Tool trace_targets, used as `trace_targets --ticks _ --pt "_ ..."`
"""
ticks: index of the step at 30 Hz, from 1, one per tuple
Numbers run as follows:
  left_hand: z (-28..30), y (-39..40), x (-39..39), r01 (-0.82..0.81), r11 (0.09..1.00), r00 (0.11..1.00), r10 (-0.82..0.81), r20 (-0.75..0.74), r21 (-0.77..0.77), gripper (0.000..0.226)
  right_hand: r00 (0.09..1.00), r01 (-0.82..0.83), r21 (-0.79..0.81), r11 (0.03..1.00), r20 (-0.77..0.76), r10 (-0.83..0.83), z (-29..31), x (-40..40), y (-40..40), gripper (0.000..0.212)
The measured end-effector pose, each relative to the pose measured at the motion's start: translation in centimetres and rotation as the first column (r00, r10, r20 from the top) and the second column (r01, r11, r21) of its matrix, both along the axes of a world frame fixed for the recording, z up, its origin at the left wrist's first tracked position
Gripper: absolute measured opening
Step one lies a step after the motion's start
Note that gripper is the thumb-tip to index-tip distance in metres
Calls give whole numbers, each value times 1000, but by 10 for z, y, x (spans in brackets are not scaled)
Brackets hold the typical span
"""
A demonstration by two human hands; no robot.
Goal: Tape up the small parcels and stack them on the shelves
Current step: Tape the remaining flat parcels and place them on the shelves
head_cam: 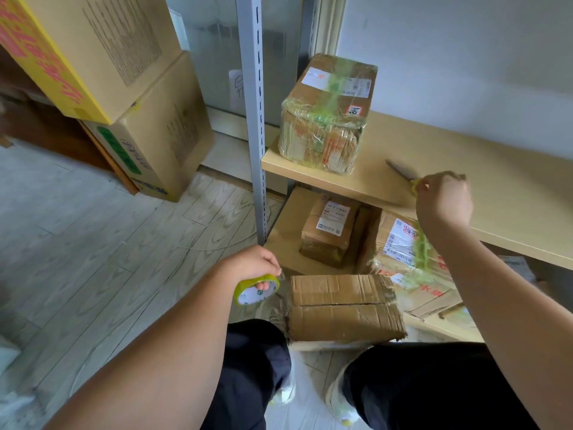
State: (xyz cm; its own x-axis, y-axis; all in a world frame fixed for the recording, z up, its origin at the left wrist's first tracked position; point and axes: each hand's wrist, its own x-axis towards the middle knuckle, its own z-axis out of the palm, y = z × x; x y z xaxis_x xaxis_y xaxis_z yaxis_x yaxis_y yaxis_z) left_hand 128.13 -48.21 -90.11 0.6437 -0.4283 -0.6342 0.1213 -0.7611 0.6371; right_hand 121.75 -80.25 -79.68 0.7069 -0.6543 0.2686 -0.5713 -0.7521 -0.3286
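dark trousers (248, 367) (knees); pale plank floor (93, 243); shelf (465, 181)

I count four small parcels (328, 116), two big cartons (148, 131) (stacked upper left), one tape roll (255, 290), one pair of scissors (401, 172).

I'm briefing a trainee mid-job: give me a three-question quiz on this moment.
1. True or false: the left hand holds the tape roll.
2. Where is the scissors? A) floor B) upper shelf C) on a parcel
3. Fill in: the untaped box in front of the knees has its top seam ____.

Key: 1 true. 2 B, at the right hand, which pinches its yellow handle. 3 open, with no tape across it, unlike the wrapped parcel on the shelf.
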Motion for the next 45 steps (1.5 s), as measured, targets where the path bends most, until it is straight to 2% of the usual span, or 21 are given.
trace_targets --ticks 1,3,4,5,6,7,8,10,13,18,22,24,26,28,30,31,33,37,42,45 --pt "0 0 1 -5 1000 1000 5 0 4 12 998 -27 -107 994 62 34 -2 1 8 22" --pt "-2 1 3 -18 1000 1000 18 13 17 12 960 -146 -304 941 187 209 -10 -4 42 22" --pt "-4 3 5 -25 999 999 24 22 23 11 930 -270 -336 903 152 334 -21 -9 67 21" --pt "-5 4 5 -34 999 999 33 26 29 11 899 -410 -278 869 40 437 -36 -14 95 21" --pt "-7 6 5 -44 999 999 43 28 32 11 862 -506 -122 854 -109 495 -56 -22 123 25" --pt "-9 7 5 -51 998 998 49 32 43 11 811 -528 58 848 -263 523 -79 -30 147 37" --pt "-10 8 5 -51 997 998 48 42 58 10 752 -499 196 844 -385 534 -103 -38 163 55" --pt "-11 9 5 -46 997 998 43 51 67 11 709 -411 306 859 -484 512 -147 -52 181 79" --pt "-12 9 7 -60 998 998 59 26 30 12 787 -361 221 906 -449 423 -180 -59 193 86" --pt "-15 5 8 -34 998 999 32 36 55 11 773 -309 185 933 -522 360 -192 -52 208 97" --pt "-14 -9 7 11 999 998 -13 54 45 11 778 -273 241 931 -513 361 -188 -46 207 90" --pt "-10 -17 4 35 998 997 -38 70 43 12 759 -309 297 903 -495 423 -181 -45 198 91" --pt "-6 -26 2 56 997 994 -60 95 45 11 794 -317 305 898 -433 427 -167 -53 176 86" --pt "-4 -37 1 72 997 989 -77 126 40 11 852 -254 167 953 -428 302 -160 -73 148 74" --pt "-2 -47 -1 90 995 983 -97 157 49 10 864 -79 69 994 -493 103 -159 -94 123 68" --pt "-1 -52 -2 101 993 979 -110 171 59 10 856 29 72 997 -516 13 -160 -102 113 67" --pt "4 -62 -6 131 988 969 -146 201 83 10 851 165 158 974 -521 -59 -165 -110 100 72" --pt "16 -76 -5 173 982 946 -188 264 78 10 867 200 328 923 -499 -11 -170 -113 85 78" --pt "27 -86 1 175 984 935 -173 310 23 7 825 358 432 828 -562 -63 -159 -107 73 60" --pt "30 -88 -2 206 978 933 -205 294 28 7 862 343 530 776 -506 -35 -159 -108 64 51"
